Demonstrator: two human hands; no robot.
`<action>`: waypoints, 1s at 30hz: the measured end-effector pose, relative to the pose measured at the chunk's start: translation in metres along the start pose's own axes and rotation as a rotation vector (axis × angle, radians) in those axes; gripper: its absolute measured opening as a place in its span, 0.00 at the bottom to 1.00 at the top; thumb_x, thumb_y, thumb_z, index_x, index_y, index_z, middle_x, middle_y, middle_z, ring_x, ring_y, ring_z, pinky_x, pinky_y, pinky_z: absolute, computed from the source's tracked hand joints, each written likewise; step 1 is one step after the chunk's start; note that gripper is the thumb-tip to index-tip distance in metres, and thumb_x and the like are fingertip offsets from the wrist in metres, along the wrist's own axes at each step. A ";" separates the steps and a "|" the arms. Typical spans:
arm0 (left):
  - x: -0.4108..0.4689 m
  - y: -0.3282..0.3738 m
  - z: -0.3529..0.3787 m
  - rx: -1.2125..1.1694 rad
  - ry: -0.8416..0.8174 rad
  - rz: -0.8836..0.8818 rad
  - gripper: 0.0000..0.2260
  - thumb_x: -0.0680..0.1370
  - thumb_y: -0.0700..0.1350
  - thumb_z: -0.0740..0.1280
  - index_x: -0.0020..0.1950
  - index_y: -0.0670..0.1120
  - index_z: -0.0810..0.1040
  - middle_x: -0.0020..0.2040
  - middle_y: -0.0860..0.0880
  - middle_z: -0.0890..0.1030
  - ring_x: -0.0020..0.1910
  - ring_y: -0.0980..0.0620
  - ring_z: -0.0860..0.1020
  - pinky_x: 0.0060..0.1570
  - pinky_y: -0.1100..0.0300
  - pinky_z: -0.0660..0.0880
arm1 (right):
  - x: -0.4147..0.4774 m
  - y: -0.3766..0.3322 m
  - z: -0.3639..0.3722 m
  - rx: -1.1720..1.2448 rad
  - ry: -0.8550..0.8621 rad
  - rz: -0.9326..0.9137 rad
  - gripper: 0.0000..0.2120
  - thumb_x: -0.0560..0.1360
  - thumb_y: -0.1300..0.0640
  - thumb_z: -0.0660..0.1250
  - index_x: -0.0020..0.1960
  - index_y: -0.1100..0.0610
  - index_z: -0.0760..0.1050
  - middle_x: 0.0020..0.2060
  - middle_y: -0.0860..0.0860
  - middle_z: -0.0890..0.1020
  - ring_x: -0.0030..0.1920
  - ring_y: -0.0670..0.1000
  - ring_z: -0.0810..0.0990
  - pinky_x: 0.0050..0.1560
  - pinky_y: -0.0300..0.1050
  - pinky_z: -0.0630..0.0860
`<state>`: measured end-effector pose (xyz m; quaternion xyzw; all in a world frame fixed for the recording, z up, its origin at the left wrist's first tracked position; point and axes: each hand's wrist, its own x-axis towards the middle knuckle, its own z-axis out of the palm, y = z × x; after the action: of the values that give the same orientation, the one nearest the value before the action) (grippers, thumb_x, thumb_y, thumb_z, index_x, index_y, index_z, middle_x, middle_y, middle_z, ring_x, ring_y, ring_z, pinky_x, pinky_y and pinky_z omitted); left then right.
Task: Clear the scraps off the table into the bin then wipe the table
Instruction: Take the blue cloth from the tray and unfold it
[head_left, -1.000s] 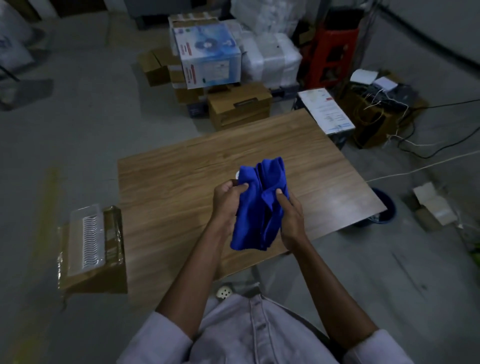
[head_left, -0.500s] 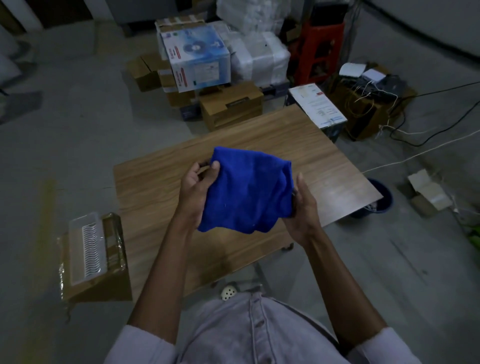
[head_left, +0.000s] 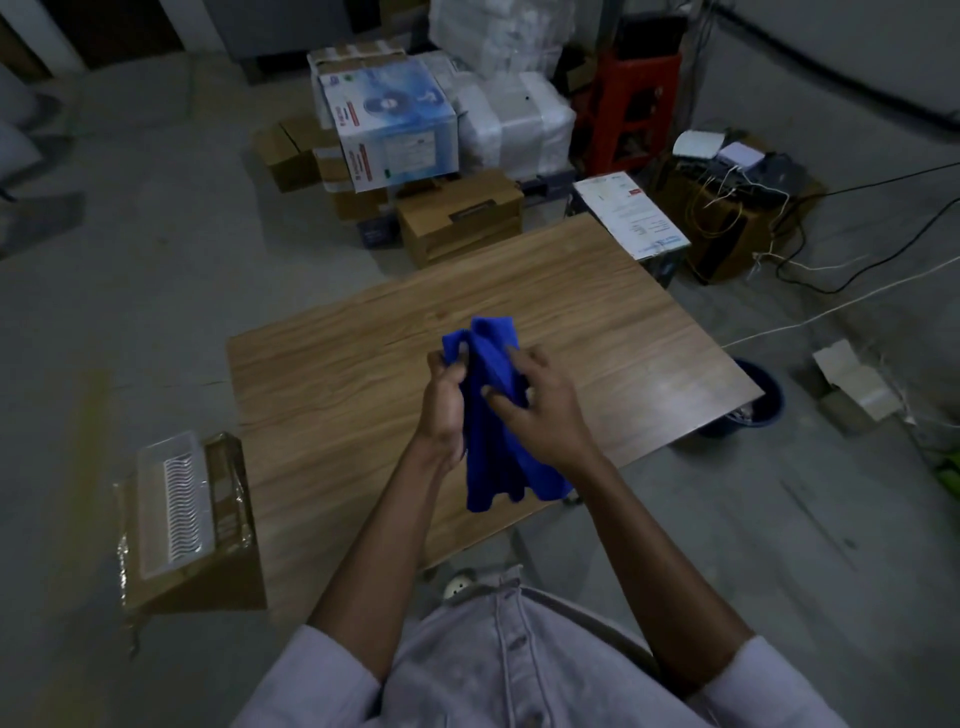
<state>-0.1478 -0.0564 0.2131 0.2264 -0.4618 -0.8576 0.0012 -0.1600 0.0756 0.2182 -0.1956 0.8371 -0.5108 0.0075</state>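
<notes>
Cloth first: the blue cloth (head_left: 491, 441) hangs bunched in long folds between the two hands, held up over the middle of the wooden table (head_left: 337, 374). As far as we can tell it is lifted clear of the tabletop. Its top edge pokes up above the fingertips, and its loose lower end dangles past both wrists towards the table's near edge.

We see the left hand (head_left: 444, 410) on the cloth's left side, fingers curled in and thumb closed over the upper left fold, so it grips the fabric. The right hand (head_left: 540, 410) sits just beside it on the right, back towards us. Its thumb lies across the front of the cloth, and its index finger rests on the upper fold. The remaining fingers are loosely bent; we take this as a light hold rather than a tight fist. The two hands are close together, with only the cloth between them.

On the floor at the table's right corner we make out the dark blue bin (head_left: 763, 410), partly hidden under the tabletop. To the left of the table stands a cardboard box (head_left: 208, 577) with a clear plastic tray (head_left: 174, 504) on top.
</notes>
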 end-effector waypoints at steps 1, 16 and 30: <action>-0.001 -0.001 0.002 0.057 0.011 -0.002 0.05 0.83 0.42 0.57 0.52 0.45 0.72 0.46 0.45 0.80 0.46 0.48 0.80 0.47 0.54 0.80 | -0.002 -0.001 0.006 -0.020 -0.102 -0.020 0.25 0.76 0.56 0.71 0.73 0.53 0.72 0.54 0.50 0.72 0.52 0.45 0.75 0.54 0.42 0.76; 0.004 0.009 -0.011 -0.174 -0.073 -0.249 0.18 0.83 0.49 0.64 0.66 0.38 0.78 0.59 0.39 0.83 0.53 0.42 0.84 0.57 0.48 0.80 | -0.017 0.005 -0.017 0.132 -0.073 -0.111 0.16 0.80 0.63 0.69 0.67 0.55 0.80 0.65 0.47 0.82 0.68 0.47 0.77 0.70 0.56 0.74; 0.027 -0.008 0.001 0.432 0.185 0.032 0.14 0.77 0.48 0.74 0.60 0.44 0.80 0.57 0.44 0.83 0.57 0.44 0.83 0.50 0.55 0.80 | -0.017 0.015 -0.019 0.048 0.284 0.286 0.12 0.76 0.52 0.74 0.59 0.51 0.81 0.48 0.44 0.84 0.48 0.44 0.82 0.51 0.51 0.81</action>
<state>-0.1708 -0.0567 0.1963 0.2919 -0.6359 -0.7144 0.0085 -0.1535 0.1039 0.2110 -0.0006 0.8366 -0.5468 -0.0337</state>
